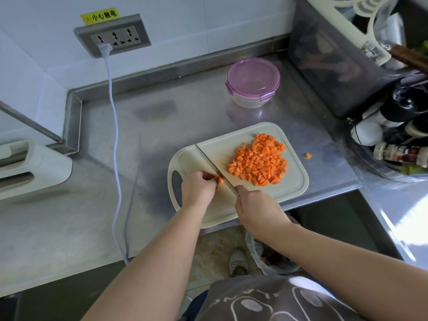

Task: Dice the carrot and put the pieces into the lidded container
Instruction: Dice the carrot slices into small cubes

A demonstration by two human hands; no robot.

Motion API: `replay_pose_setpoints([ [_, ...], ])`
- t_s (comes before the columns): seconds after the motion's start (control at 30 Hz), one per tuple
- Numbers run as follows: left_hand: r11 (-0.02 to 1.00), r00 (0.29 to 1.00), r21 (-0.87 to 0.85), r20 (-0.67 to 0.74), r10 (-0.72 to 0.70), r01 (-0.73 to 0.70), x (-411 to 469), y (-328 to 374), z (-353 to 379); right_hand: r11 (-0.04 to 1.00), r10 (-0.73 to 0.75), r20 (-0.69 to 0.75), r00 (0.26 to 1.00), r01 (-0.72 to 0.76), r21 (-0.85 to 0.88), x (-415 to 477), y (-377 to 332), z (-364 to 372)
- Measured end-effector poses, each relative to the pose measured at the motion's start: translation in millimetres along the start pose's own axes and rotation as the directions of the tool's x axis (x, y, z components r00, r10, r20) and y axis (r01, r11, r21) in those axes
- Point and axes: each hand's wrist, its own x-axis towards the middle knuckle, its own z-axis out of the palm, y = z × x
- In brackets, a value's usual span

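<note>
The grey printed apron [278, 302] lay closest, both bare forearms reaching forward from it to the cutting board [289, 181] at the bench's [162, 126] front edge. The left hand [196, 187] arched knuckles-up near the board's handle end. Its fingers [209, 176] were curled down onto the last carrot stub [220, 180], probably to pin it and keep the tips clear of the blade. The knife [213, 165] slanted across the board, its edge against the stub. The right hand [254, 205] had its fingers [243, 189] wrapped tight round the handle, wrist low. The diced pile [260, 159] sat heaped toward the board's far right corner, seemingly pushed aside for cutting room. The lidded container [253, 82] waited near the bench's back edge, lid clipped on. One stray piece [308, 155] lay on the bench just off the board's right edge.
</note>
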Motion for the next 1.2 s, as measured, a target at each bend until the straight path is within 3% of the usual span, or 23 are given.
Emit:
replay_pose_setpoints([
  [0.53, 1.0, 1.0, 0.017, -0.011, 0.013, -0.012, -4, 3, 0, 1.0, 0.007, 0.002, 1.0, -0.007, 0.009, 0, -1, -1],
  [0.97, 0.996, 1.0, 0.088, -0.016, 0.017, -0.016, -6, 6, -1, 0.999, 0.033, 0.106, 0.994, -0.034, 0.008, 9, 0, -1],
  [1.2, 0.994, 0.999, 0.105, -0.027, 0.04, -0.037, -6, 4, -1, 0.996, 0.076, 0.094, 0.993, -0.07, -0.063, 14, -3, 6],
])
